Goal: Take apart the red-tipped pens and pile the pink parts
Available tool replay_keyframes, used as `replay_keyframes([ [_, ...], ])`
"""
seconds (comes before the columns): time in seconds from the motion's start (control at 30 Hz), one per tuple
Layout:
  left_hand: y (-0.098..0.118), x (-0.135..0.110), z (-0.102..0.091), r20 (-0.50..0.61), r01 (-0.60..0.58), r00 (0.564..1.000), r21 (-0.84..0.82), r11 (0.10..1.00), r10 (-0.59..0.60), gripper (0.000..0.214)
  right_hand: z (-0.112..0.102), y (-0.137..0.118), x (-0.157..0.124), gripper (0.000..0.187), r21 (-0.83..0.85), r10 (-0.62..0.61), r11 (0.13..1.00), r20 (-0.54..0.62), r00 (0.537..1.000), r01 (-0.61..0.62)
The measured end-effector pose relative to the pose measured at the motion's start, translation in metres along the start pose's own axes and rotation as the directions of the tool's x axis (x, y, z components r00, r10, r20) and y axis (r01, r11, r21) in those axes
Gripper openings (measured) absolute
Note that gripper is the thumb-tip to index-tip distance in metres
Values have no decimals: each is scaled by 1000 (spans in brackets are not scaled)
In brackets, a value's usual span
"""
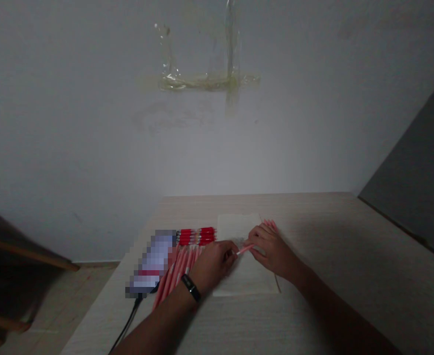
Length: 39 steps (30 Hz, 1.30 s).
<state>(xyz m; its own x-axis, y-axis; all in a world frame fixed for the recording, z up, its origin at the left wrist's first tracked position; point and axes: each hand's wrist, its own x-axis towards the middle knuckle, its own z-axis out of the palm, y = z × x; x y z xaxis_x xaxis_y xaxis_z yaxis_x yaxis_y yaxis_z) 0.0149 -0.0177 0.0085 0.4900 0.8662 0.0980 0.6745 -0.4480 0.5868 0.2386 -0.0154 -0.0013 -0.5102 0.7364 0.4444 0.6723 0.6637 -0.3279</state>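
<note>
Where grips (213,264) (271,249) pinch (both), stick (245,249) slants.

The one camera, worn on the head, faces forward and down over a table (313,234) to the wall (294,143) behind (it fills most of the upper half); left hand (214,265) and right hand (271,248) show near, below centre.

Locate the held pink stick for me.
In the head view, the pink stick is low, just right of centre, between the left hand and the right hand, over the pale sheet.
</note>
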Motion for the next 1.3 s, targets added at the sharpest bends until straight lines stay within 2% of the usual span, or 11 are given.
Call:
replay_keyframes([
  [0.33, -2, 1, -2, -5, 68, 998, -8, 998, -68, 15, -12, 24, 0, 16, -5, 24, 1000, -87, 996, -25],
  [0.63, -2, 1, -3, -15, 79, 997, -36, 996, -79, 13, -18, 27, 0, 21, -23, 65, 997, -148, 987, -69],
  [0.73, -1, 1, -4, -13, 97, 995, -42, 994, -98, 13, -17, 30, 0, 17, -24, 95, 995, -145, 985, -100],
  [0.87, -2, 1, -5, -21, 99, 995, -35, 994, -100, 11, -8, 35, -2, 11, -4, 144, 989, -85, 986, -145],
  [1.1, -3, 1, -3, -21, 120, 992, -22, 993, -120, 11, 14, 30, -7, 3, 48, 202, 977, 101, 974, -208],
  [1.3, -2, 2, -5, 13, 131, 991, -41, 991, -130, 12, 18, 30, -8, 3, 58, 218, 972, 143, 965, -228],
])
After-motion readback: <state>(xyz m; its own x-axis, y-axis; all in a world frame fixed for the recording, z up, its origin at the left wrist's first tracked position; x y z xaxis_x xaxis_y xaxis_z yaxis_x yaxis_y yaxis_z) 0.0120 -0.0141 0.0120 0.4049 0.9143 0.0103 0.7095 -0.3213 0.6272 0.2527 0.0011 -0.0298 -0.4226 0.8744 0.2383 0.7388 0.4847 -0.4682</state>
